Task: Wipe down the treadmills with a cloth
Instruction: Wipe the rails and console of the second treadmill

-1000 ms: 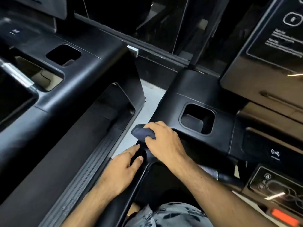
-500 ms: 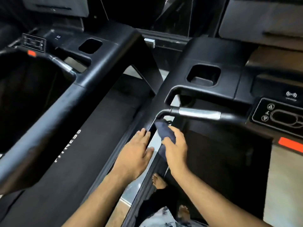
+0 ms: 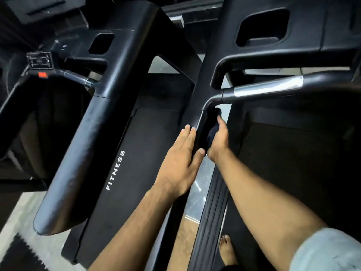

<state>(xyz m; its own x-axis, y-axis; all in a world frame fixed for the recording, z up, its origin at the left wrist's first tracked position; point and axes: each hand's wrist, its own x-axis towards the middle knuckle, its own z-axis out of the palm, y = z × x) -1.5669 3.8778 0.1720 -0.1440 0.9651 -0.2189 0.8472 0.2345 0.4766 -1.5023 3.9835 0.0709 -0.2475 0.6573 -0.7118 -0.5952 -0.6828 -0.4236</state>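
Note:
Two black treadmills stand side by side. My right hand (image 3: 219, 140) grips a dark blue cloth (image 3: 209, 133) against the inner side of the near treadmill's left handrail (image 3: 199, 122), just below the bend of the front grip bar (image 3: 267, 89). My left hand (image 3: 180, 163) rests flat on the outer side of the same rail, fingers straight and thumb hooked over its edge. Most of the cloth is hidden between my hand and the rail.
The neighbouring treadmill's belt (image 3: 125, 173), marked FITNESS, and its wide handrail (image 3: 93, 122) lie to the left. The near console has a cup recess (image 3: 261, 30). A ribbed side rail (image 3: 213, 222) and my bare foot (image 3: 227, 249) are below, with a pale floor strip (image 3: 199, 184) between the machines.
Both hands slid back down the left handrail, away from the console corner. My view tilted down and back, and the cloth moved from the rail's top to its inner side.

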